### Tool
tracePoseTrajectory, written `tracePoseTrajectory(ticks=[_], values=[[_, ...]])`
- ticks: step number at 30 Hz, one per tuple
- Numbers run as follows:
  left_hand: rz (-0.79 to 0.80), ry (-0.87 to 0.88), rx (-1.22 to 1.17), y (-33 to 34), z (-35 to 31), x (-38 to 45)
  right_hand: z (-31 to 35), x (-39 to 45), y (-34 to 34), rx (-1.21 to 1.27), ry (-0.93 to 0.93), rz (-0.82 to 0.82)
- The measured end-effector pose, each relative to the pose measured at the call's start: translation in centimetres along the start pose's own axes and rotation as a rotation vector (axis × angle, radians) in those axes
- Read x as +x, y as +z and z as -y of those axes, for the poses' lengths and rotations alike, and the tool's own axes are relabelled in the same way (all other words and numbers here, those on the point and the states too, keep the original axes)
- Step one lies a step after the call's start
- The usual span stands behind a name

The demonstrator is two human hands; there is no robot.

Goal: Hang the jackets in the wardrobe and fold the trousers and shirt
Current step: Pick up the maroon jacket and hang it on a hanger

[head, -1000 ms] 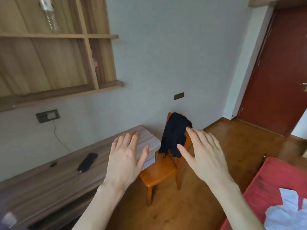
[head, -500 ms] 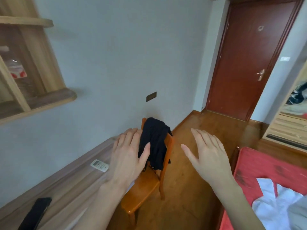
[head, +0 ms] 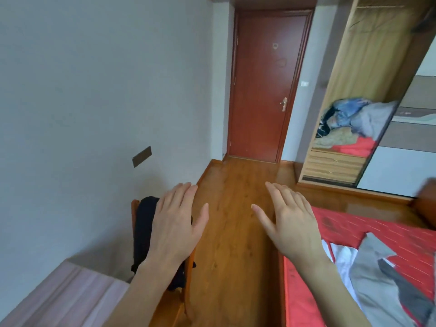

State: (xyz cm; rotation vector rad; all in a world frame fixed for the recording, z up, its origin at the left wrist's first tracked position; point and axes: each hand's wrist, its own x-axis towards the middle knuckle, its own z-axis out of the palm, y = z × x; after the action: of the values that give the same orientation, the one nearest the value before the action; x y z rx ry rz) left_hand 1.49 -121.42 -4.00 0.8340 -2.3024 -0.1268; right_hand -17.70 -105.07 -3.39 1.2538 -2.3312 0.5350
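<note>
Overhead, both hands were held out flat, palms down, fingers straight, grasping nothing: left hand (head: 175,223) at lower centre, over a black jacket (head: 144,230) draped on a wooden chair (head: 186,286); right hand (head: 289,223) beside the red bed (head: 382,232). White shirt (head: 342,258) and grey trousers (head: 375,277) lay lower right. Open wardrobe (head: 358,74) stood upper right.

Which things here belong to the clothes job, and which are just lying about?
Part of the job:
- dark garment draped over the chair
- grey garment and white garment on the red bed
- open wardrobe
- left hand and right hand, both empty

Just there:
- heap of clothes in the wardrobe, possibly
- door
- desk
- wall plate
</note>
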Motion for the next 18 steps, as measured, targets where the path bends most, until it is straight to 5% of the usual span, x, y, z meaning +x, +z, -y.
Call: tracePoseTrajectory(ticks=[18], values=[[0.097,0.269,-0.169,16.0,1.0,19.6,-6.7,13.1,7.7,-0.155,0.247,-0.073]])
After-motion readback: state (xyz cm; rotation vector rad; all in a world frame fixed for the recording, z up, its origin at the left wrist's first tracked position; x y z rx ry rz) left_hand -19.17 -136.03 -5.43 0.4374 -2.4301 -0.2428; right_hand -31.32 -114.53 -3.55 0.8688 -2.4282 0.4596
